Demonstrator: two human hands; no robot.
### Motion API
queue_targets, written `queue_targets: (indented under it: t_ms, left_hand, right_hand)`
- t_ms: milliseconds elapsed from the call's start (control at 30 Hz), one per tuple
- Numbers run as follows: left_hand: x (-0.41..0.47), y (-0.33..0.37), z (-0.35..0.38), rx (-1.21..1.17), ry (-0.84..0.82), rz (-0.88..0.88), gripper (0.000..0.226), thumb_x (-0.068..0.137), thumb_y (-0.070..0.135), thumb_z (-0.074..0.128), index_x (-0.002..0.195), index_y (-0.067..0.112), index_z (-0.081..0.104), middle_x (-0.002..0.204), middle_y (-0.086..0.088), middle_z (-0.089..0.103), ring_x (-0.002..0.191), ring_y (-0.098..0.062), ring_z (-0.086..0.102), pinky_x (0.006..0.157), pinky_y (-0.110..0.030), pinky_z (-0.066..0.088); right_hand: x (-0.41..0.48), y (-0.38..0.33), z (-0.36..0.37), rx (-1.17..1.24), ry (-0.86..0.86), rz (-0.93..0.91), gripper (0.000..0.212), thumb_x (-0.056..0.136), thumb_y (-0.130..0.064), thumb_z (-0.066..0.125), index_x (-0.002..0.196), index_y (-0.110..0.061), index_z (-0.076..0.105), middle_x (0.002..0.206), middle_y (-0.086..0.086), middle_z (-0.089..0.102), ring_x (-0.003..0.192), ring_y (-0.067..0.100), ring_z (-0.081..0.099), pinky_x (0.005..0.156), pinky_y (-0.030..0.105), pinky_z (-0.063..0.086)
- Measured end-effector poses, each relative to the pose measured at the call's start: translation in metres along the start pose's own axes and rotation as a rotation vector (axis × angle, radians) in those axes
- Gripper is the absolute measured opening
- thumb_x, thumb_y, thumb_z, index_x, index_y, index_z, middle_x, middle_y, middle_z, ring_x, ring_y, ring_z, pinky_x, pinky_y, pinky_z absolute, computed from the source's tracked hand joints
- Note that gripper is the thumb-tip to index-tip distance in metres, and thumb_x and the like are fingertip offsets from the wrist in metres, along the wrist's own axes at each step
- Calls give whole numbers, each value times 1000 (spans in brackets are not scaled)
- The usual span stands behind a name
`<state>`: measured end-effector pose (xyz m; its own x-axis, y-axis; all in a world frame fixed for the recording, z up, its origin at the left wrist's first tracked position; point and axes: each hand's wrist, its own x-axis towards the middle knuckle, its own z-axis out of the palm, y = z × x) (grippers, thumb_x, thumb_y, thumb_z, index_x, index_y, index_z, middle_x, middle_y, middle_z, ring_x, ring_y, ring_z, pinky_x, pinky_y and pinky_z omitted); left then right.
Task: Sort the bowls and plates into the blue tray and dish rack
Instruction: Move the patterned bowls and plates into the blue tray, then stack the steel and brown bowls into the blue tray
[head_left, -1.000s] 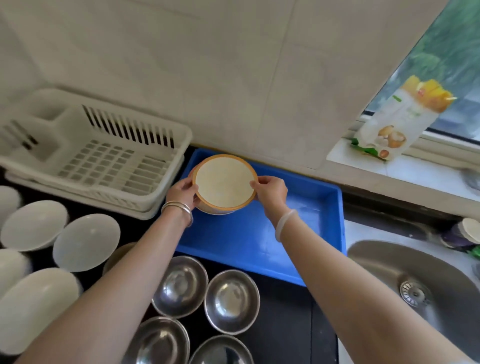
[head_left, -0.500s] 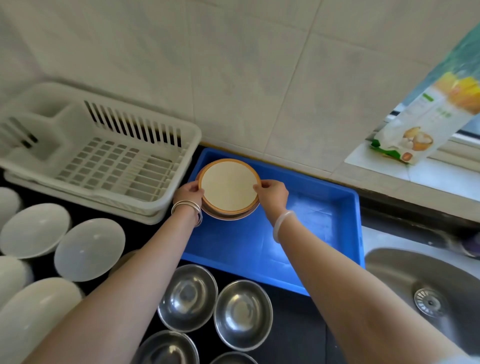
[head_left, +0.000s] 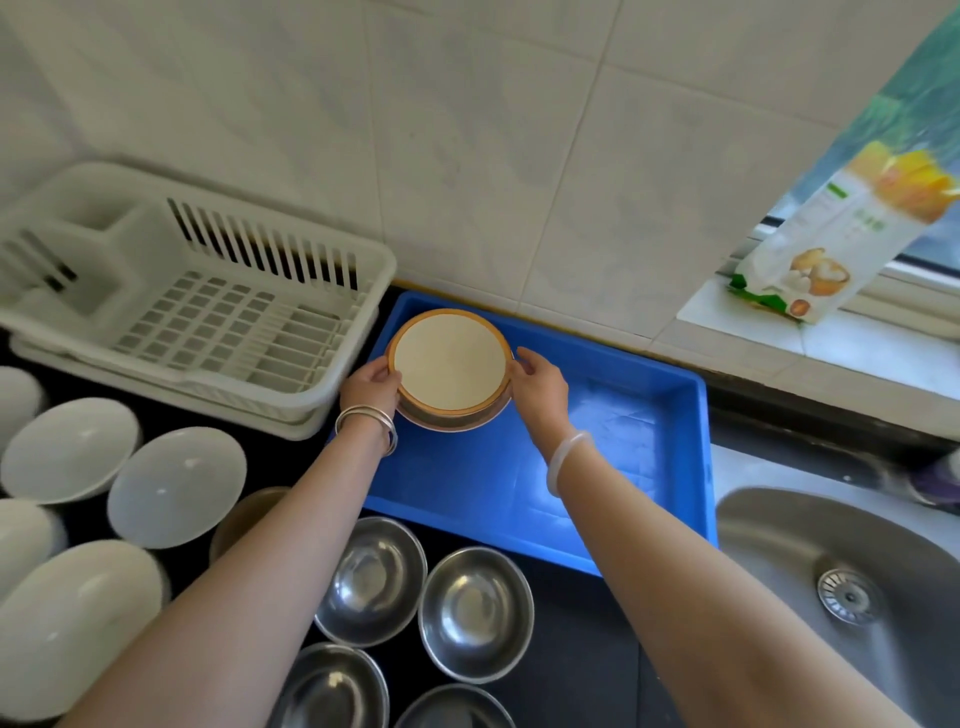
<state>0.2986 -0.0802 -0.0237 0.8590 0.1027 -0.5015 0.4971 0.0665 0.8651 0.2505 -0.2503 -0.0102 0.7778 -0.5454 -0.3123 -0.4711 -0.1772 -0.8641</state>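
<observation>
Steel bowls (head_left: 475, 613): four on the desk
White plates (head_left: 176, 487): five
Orange-rimmed bowl (head_left: 450, 370): one, in blue tray (head_left: 649, 467)
Grip: left hand (head_left: 370, 387), right hand (head_left: 540, 387) both hold its rim
Dish rack (head_left: 208, 312): one

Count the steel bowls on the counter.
4 at least: two side by side below the blue tray, two more cut off at the bottom edge. Others may be hidden.

Both arms reach forward, the left hand (head_left: 370, 383) and right hand (head_left: 540, 387) cupped facing each other, fingers curled
</observation>
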Motion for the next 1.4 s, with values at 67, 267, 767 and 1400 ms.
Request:
queue_targets:
  t_ms: [67,267,767,1400]
  left_hand:
    - [-18,1,-8,-38,-32,-3,41,89,4,53,130,6,51,127,-13,58,107,-19,57,92,-25,45]
    - [-101,-20,-41,-9,-94,-63,37,91,6,52,128,1,49,119,-15,56,104,-20,55,94,-26,43]
    - [-223,-131,-97,581,-218,-124,37,80,-6,62,116,-1,59,116,-21,64,109,-28,60,88,-31,48]
    - [-210,-128,-77,955,-178,50,2,75,21,70,76,20,71,87,0,73,86,-19,66,77,-25,48]
  right_hand:
    - [-14,1,-10,38,1,-21,41,95,-31,49,133,-15,51,123,2,62,109,17,56,89,29,46]
    - [-77,20,-40,106,-98,-84,16,94,-23,48,97,-27,63,92,-6,65,92,19,63,80,37,53]
    - [-177,151,-54,-175,-352,262,32,90,-29,58,120,-19,55,96,-1,64,79,14,65,58,23,52]
    - [-194,122,-101,55,-279,209,20,84,-3,55,85,-12,73,83,9,74,72,14,73,62,22,57]
